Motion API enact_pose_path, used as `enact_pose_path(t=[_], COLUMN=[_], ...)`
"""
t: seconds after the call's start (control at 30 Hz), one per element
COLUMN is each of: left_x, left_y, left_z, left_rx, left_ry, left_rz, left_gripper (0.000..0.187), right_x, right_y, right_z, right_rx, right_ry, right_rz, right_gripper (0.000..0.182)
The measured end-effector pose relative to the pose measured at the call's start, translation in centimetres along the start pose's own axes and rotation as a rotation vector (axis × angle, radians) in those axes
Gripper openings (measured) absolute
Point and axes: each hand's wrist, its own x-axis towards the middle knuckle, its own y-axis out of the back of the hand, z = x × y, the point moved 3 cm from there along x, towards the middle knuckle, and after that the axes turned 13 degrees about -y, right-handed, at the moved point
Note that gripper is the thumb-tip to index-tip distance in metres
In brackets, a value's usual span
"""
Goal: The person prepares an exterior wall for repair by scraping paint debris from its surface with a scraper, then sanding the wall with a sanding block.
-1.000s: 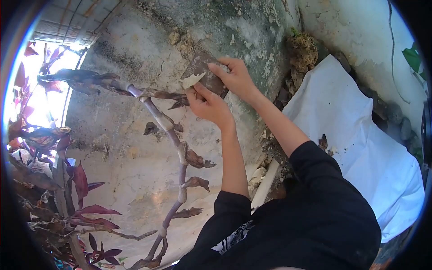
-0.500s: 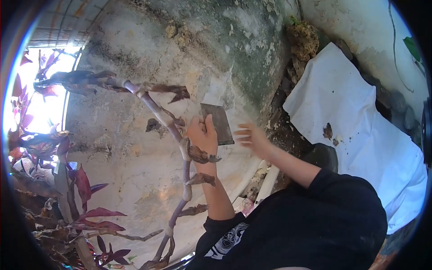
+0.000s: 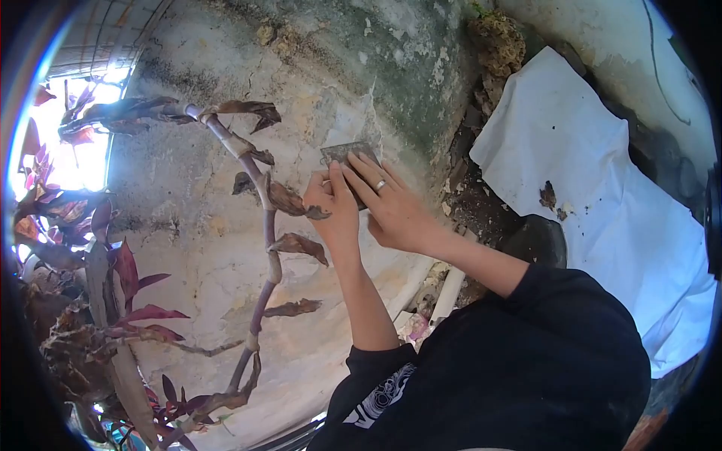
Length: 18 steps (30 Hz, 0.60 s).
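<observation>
A dark, thin rectangular sheet (image 3: 347, 150), speckled grey-brown like sandpaper, lies close against the stained wall. My left hand (image 3: 335, 207) grips its left side, with the fingers bent. Over its face rest the fingers of my right hand (image 3: 398, 214), which wears a ring and grips the right side. Between them the two hands cover most of the sheet, and their fingers almost touch. Just left of my left hand, a withered leaf hangs from a bare purple plant stem (image 3: 268, 233).
The wall (image 3: 218, 263) has peeling, mossy paint. To the right, a white cloth (image 3: 594, 173) drapes over rocks and soil, with debris on it. A dark rounded object (image 3: 538, 240) and a pale pipe (image 3: 449, 293) are near my right forearm. Purple-leaved plants (image 3: 128, 278) fill the left.
My right hand, apart from the sheet before, has moved left onto it. The sheet now sits higher and is turned, mostly covered by my hands. The view has shifted slightly.
</observation>
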Motion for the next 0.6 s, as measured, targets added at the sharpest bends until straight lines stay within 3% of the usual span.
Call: enact_pose_path(t=[0.17,0.3,0.37,0.4,0.47,0.6], left_x=[1.2,2.8,3.3,3.2,3.0,3.1], left_y=[-0.9,-0.6,-0.8,-0.7,-1.2,-1.0], left_z=[1.9,2.1,0.7,0.3,-0.4,-1.3], left_rx=[0.130,0.010,-0.341,-0.339,-0.620,-0.702], left_ry=[-0.182,-0.232,-0.072,-0.074,0.089,0.171], left_rz=[0.058,0.137,0.114,0.113,0.045,-0.011], left_gripper=[0.032,0.032,0.037,0.037,0.047,0.052], right_x=[3.3,6.8,7.6,7.8,8.0,8.4], right_y=[-1.2,-1.3,-1.6,-1.9,-2.3,-2.9], right_z=[0.0,-0.8,-1.3,-1.4,-1.5,-1.3], right_rx=[0.091,0.099,0.123,0.125,0.107,0.096], right_ry=[-0.007,0.039,0.063,0.063,0.041,0.036], right_rz=[0.460,0.535,0.612,0.615,0.671,0.682], right_gripper=[0.047,0.043,0.045,0.045,0.045,0.042])
